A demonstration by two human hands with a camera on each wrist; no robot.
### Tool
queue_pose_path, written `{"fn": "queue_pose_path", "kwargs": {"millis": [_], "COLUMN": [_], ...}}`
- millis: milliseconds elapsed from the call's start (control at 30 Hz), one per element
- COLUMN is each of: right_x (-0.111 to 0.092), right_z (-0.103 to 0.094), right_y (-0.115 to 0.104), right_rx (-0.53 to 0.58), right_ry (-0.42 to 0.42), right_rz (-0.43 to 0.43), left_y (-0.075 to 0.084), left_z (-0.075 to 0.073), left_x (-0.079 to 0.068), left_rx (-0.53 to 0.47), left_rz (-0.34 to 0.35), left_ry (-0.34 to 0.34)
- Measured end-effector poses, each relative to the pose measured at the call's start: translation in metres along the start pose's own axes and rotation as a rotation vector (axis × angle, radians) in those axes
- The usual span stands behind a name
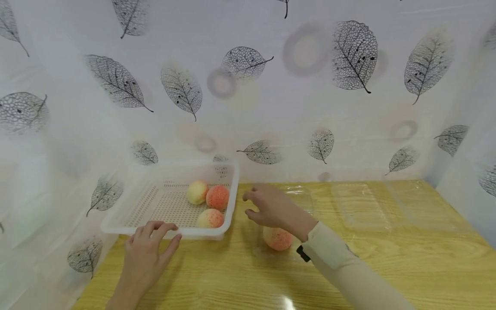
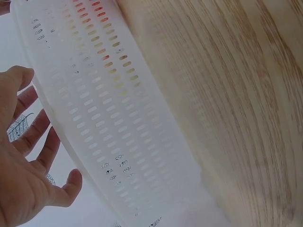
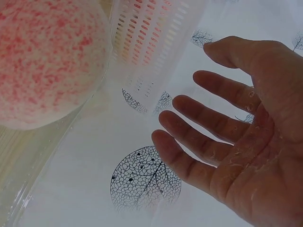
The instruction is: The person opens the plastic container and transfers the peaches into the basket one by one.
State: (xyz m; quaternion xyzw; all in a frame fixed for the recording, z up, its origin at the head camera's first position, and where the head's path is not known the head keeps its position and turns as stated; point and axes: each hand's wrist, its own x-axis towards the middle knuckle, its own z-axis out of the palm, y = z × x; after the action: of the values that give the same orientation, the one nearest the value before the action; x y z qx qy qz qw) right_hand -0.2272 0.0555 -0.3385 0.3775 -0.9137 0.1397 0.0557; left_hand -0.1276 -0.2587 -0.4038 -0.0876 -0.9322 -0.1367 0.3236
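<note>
A white perforated plastic basket [image 1: 166, 232] holds three peaches: a yellowish peach [image 1: 196, 192], a redder peach [image 1: 218, 197] and a pale one with a red blush [image 1: 210, 218]. My left hand [image 1: 149, 245] is at its front rim, fingers loosely bent and fingertips at the edge; in the left wrist view the basket wall [image 2: 94, 113] stands beside the fingers. My right hand [image 1: 271, 206] hovers right of the basket, fingers relaxed and holding nothing. Below it, another peach [image 1: 277, 239] sits in a clear plastic container [image 1: 302, 198], partly hidden by the hand and forearm.
More clear plastic containers lie at the right: one clear container [image 1: 362, 206] and another clear container [image 1: 422, 202] beside it. A white curtain [image 1: 271, 107] with a leaf print surrounds the wooden table [image 1: 232, 280] at the back and sides.
</note>
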Motion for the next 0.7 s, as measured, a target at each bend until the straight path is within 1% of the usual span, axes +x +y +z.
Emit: {"fn": "queue_pose_path", "kwargs": {"millis": [200,400,500,600,700], "right_x": [-0.009,-0.017,-0.022,-0.03,-0.037], "right_z": [0.0,0.0,-0.001,-0.001,0.0], "right_y": [0.003,0.006,0.007,0.009,0.011], "right_rx": [0.043,0.02,0.005,0.005,0.029], "right_ry": [-0.018,-0.038,-0.043,-0.069,-0.112], "right_rz": [0.004,0.013,-0.002,-0.008,0.01], "left_y": [-0.001,-0.002,-0.002,-0.001,-0.001], "left_z": [0.001,0.001,0.001,0.001,0.002], "left_x": [-0.001,-0.001,-0.001,-0.001,-0.001], "left_rx": [0.002,-0.002,-0.002,0.0,0.002], "left_rz": [0.006,0.021,0.02,0.017,0.018], "left_ry": [0.0,0.011,0.009,0.008,0.012]}}
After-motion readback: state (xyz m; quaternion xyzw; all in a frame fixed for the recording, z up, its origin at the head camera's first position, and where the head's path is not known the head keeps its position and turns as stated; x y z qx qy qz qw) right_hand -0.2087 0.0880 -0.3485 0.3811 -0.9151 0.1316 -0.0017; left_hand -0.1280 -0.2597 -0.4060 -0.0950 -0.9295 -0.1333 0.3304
